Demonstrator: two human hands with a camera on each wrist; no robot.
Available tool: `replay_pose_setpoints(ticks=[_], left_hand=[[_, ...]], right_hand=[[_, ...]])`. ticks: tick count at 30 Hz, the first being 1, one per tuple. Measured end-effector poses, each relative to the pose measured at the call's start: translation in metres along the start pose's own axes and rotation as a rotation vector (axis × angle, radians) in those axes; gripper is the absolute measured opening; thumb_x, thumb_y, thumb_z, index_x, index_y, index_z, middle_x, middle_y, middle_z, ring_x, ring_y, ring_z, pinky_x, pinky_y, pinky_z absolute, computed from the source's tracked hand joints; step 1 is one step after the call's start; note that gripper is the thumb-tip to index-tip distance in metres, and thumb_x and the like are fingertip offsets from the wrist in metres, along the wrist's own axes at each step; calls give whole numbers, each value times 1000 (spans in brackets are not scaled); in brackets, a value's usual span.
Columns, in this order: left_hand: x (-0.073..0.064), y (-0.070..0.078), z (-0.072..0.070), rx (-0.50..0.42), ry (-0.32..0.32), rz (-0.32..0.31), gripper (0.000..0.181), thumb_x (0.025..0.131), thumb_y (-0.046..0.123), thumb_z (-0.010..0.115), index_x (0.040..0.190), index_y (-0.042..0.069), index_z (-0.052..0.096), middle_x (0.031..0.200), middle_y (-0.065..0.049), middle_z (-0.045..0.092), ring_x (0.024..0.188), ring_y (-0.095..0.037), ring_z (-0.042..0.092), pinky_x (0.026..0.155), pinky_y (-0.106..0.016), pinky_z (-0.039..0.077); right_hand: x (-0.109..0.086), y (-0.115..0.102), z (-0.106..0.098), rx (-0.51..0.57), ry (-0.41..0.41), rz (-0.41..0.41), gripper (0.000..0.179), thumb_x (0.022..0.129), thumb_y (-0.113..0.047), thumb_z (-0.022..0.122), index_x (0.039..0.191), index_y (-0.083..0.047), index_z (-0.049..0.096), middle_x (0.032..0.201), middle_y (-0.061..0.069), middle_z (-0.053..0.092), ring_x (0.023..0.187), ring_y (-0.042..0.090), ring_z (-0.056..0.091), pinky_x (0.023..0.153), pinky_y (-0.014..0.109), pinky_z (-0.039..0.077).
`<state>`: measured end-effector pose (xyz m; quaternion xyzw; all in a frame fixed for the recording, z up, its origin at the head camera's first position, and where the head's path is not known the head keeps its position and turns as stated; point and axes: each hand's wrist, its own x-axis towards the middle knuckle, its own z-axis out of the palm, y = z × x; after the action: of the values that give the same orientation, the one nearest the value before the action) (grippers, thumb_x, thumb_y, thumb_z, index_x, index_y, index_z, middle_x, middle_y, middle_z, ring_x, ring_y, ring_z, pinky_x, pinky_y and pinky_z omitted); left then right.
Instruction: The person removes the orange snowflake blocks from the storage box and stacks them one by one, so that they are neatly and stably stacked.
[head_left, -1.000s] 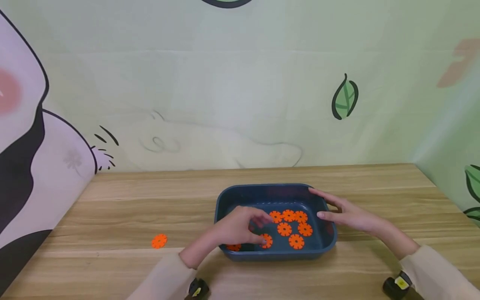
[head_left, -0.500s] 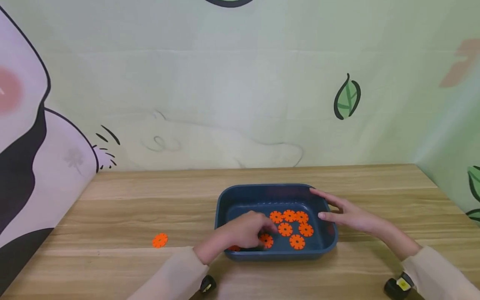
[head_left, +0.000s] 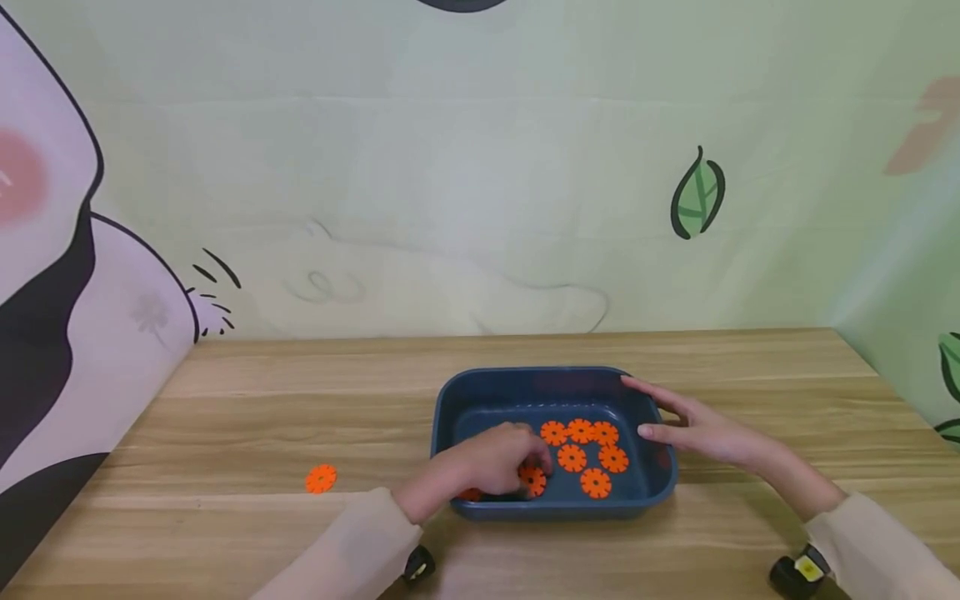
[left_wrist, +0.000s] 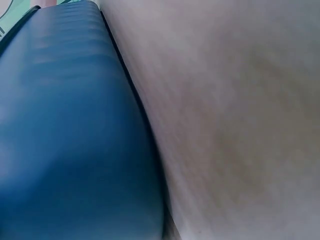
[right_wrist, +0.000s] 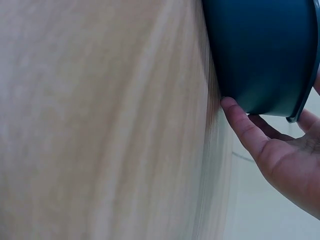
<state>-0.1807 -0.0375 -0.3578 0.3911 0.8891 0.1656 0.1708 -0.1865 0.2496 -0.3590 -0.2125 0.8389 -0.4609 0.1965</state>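
A dark blue rectangular tub (head_left: pixel 555 510) stands on the table, with several orange notched interlocking discs (head_left: pixel 572 457) lying flat on its floor. My left hand (head_left: pixel 498 460) reaches in over the near left rim. Its curled fingers and thumb pinch one orange disc (head_left: pixel 533 480), partly covered by the hand. Another disc (head_left: pixel 470 495) is mostly hidden under the left wrist. At the tub's right end, my right hand (head_left: pixel 701 429) grips the rim, thumb over the edge and fingers along the outer wall (right_wrist: pixel 270 50). The left wrist view shows only the tub's outer side (left_wrist: pixel 75 125) and blurred table.
One loose orange disc (head_left: pixel 321 478) lies on the wooden table (head_left: pixel 247 417), left of the tub. Behind the table rises a pale green printed wall cloth (head_left: pixel 450 192), with a side panel at the right.
My left hand has shifted right and lowered into the tub, its fingers closing around a disc. The right hand keeps its hold on the rim.
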Motion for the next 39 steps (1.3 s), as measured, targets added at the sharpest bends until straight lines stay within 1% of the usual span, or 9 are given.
replay_pose_setpoints(ticks=[6,13,16,21,28,31,33,36,39], left_hand=[[-2,1,-1,-14,-8,29,18,75,5,72,86,17,64,85,11,60,80,-3,50,76,-17,43],[-5,-4,-2,-99,33,46,17,76,9,73,90,16,67,90,9,65,78,-1,53,72,-17,44],[-7,-6,-4,-158,57,47,20,75,11,74,93,14,68,92,7,66,71,-3,52,67,-17,44],[-12,-7,-12,-254,80,6,28,72,11,77,99,14,68,89,8,63,62,-6,46,59,-17,42],[-24,-8,-22,-336,109,-23,35,72,8,76,106,11,67,102,4,64,65,-7,50,66,-19,46],[-31,-9,-25,-364,129,-31,37,72,6,76,107,9,66,105,1,65,63,-9,52,64,-20,47],[-36,-11,-27,-384,147,-32,37,72,5,75,108,8,66,107,-1,65,65,-10,55,64,-22,49],[-44,-15,-29,-422,182,-34,38,73,5,74,109,7,65,110,-5,64,80,-14,60,72,-26,50],[-52,-20,-31,-464,226,-33,38,73,5,74,110,5,65,111,-8,64,94,-18,60,80,-30,49]], right_hand=[[0,0,0,-1,-2,-6,63,93,-23,52,146,-15,19,148,26,9,129,53,10,94,61,31],[0,-1,0,2,-8,-7,64,93,-23,53,146,-15,19,147,27,9,128,54,14,94,59,34],[0,-1,0,3,-7,-5,64,93,-23,53,146,-14,18,147,28,9,127,54,16,94,58,34],[0,0,0,-5,3,-7,64,92,-23,53,146,-13,19,146,29,10,128,53,14,95,60,31],[-1,1,0,-27,18,-2,64,92,-24,54,145,-15,21,146,29,13,129,52,13,95,61,30],[-1,1,-1,-36,21,6,63,92,-25,54,145,-16,21,146,29,14,129,52,13,95,62,29],[-2,0,-1,-41,24,14,63,92,-26,54,145,-16,22,145,29,15,129,52,14,94,62,29],[-2,0,-1,-39,24,17,64,92,-26,54,145,-17,22,145,29,15,129,52,14,95,62,29],[-1,0,-1,-35,25,15,64,91,-26,55,145,-16,22,146,29,15,129,52,14,95,61,30]])
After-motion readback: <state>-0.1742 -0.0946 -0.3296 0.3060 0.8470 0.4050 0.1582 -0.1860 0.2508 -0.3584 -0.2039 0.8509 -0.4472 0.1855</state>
